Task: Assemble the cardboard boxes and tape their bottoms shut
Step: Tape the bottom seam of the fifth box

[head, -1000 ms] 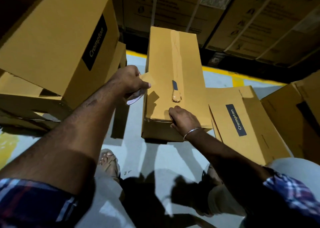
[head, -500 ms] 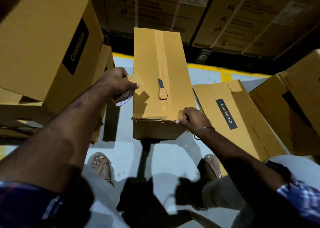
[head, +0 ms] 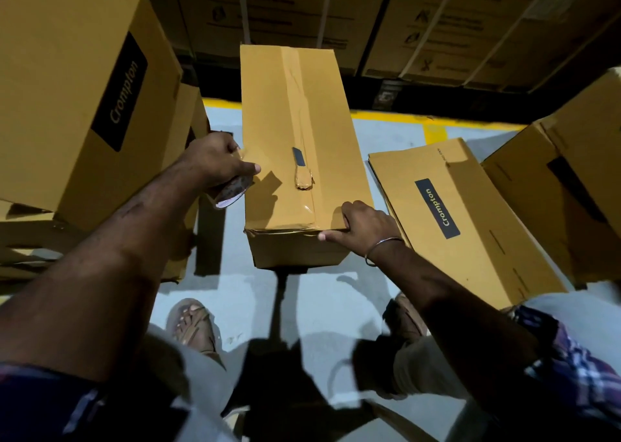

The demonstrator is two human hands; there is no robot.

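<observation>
An assembled brown cardboard box (head: 329, 159) stands in front of me, its taped face up. A strip of brown tape (head: 299, 105) runs along the centre seam. A small cutter with a dark blade (head: 300, 173) lies on that tape. My left hand (head: 215, 161) grips a roll of tape (head: 232, 191) beside the box's left edge, and a short piece of tape reaches from the roll onto the box. My right hand (head: 361, 225) holds the box's near right corner, thumb along the front edge.
A flat folded Crompton box (head: 470, 240) lies on the floor to the right, with another box (head: 578, 186) beyond it. Stacked Crompton boxes (head: 80, 82) fill the left. Large cartons (head: 420, 18) line the back behind a yellow floor line (head: 437, 125). My sandalled feet stand below.
My right hand slid from the middle of the box's near edge to its right corner. My left hand stayed at the box's left edge with the tape roll.
</observation>
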